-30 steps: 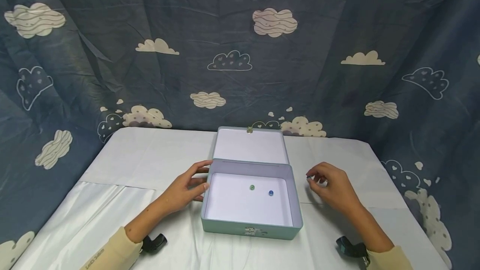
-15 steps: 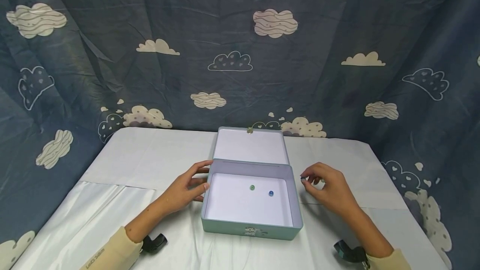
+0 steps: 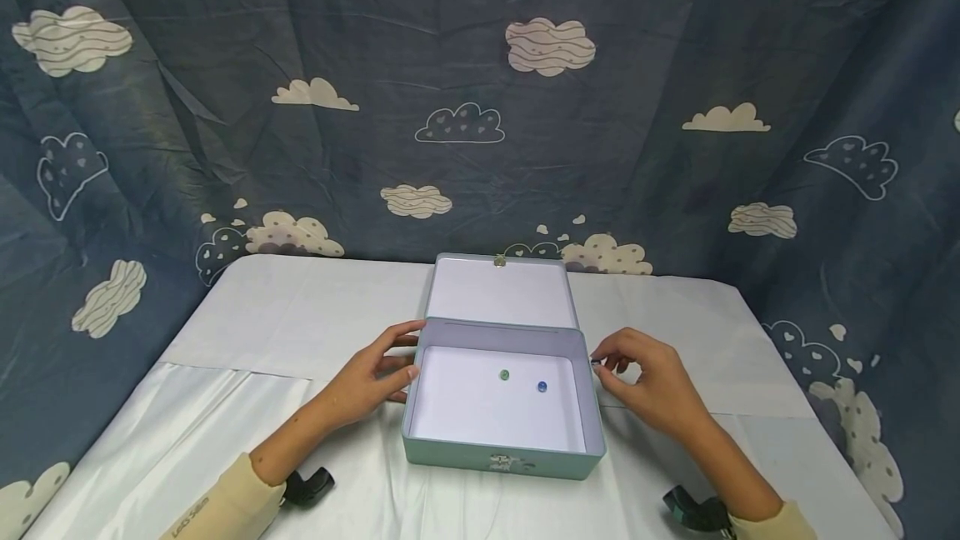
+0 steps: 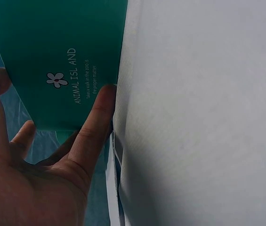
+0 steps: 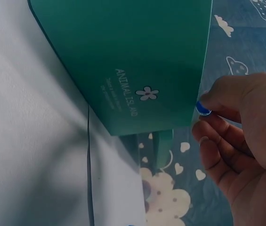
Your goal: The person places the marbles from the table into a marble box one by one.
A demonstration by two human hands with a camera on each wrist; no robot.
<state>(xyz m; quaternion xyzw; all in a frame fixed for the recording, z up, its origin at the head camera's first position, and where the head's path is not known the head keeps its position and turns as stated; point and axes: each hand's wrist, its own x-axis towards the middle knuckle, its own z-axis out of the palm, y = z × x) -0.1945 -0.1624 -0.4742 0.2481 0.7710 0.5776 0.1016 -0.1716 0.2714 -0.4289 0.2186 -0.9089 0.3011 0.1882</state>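
As the head view shows, the left hand [image 3: 366,380] touches the box [image 3: 450,455] with relaxed fingers, a green bead [image 3: 504,375] and blue bead [image 3: 542,387] to their right. Left wrist — one finger meets the printed wall [image 4: 52,42]. Right wrist — the right hand [image 5: 257,136] pinches a third bead [image 5: 203,109] between its fingers.

We observe a green rectangular box [image 3: 506,462] lying level on the white-covered bench [image 3: 337,473], lid [image 3: 500,292] folded back, pale interior upward, outer side walls printed "ANIMAL ISLAND" with a white flower. Inside, on the floor, we record a small round green piece [image 3: 504,375] near the middle and, well apart to its right, a blue one [image 3: 542,387]. We note a glossy rounded blue piece [image 5: 203,108] pinched at the fingertips [image 5: 212,100], just outside the right wall; contact we cannot tell.
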